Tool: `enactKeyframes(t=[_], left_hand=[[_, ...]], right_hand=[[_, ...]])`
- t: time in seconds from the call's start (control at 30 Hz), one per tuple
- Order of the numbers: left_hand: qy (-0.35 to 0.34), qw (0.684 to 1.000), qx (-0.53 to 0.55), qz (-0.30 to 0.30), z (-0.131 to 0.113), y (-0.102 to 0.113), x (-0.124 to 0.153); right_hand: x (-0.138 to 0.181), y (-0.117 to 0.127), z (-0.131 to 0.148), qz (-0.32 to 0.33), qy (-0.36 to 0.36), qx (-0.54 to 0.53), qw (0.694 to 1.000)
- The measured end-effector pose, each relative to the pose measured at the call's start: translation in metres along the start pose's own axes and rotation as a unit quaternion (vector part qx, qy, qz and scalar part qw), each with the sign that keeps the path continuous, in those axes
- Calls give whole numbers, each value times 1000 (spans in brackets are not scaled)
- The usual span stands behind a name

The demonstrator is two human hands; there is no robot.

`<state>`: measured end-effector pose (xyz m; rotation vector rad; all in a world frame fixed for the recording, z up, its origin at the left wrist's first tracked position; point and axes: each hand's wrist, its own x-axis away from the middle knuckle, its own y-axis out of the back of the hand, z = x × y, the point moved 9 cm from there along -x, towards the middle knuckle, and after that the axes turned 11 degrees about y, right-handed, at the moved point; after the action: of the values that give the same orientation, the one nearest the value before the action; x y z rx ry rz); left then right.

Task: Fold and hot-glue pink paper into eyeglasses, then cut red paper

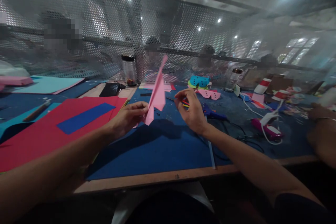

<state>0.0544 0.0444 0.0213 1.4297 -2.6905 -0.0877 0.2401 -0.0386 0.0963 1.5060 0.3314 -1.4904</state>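
Observation:
My left hand (133,117) pinches a piece of pink craft paper (158,94) near its lower edge. The paper stands upright above the blue mat, folded or cut with a tall pointed tip. Just to its right is my right hand (193,110), apart from the paper. Its thumb and fingertips are curled together, and I cannot make out anything between them. Behind the right hand lies a blue glue gun (216,113), partly covered by the hand. Red sheets (86,119) with a blue strip (86,118) on them lie beside my left forearm.
Pink and blue mask-like cut-outs (200,81) lie at the back. A magenta glue gun (267,129) with a white cord sits right. Glass jars (128,71) stand by the perforated metal screen (178,24). A black wallet-like item (109,90) lies back left; another person's arm (324,129) is far right.

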Motion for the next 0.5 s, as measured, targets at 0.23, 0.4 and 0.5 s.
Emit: enactKeyframes(t=[0.23, 0.4, 0.5], left_hand=[[49, 970, 96, 217, -2, -47, 21], [95, 940, 187, 268, 10, -66, 27], [110, 918, 238, 299, 13, -71, 29]], right_hand=[[13, -49, -8, 119, -102, -172, 973], [16, -69, 17, 154, -118, -318, 928], [16, -71, 19, 137, -153, -387, 899]])
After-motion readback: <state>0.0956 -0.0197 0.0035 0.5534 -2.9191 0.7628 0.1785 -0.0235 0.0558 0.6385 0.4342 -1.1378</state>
